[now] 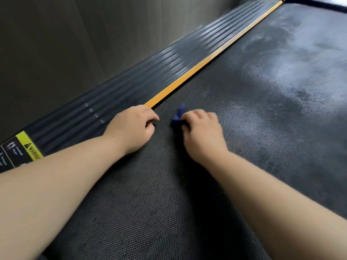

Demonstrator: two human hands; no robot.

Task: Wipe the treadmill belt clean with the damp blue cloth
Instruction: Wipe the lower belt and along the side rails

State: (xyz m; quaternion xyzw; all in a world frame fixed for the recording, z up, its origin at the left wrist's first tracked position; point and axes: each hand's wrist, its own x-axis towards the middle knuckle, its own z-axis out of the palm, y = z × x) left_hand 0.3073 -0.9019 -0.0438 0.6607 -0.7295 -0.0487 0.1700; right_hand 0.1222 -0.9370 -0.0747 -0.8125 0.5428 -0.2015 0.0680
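The black textured treadmill belt (244, 113) fills most of the view, with pale dusty or damp smears toward the far right. My right hand (201, 134) rests on the belt with its fingers curled over the bunched blue cloth (178, 115); only a small blue tip shows at the hand's left. A short gap to the left, my left hand (133, 126) lies at the belt's left edge, fingers curled down, and I see nothing in it.
A ribbed black side rail (131, 81) with an orange strip (206, 61) runs along the belt's left edge. A yellow warning label (32, 147) sits on the rail near my left forearm. A dark floor or wall lies left of the rail.
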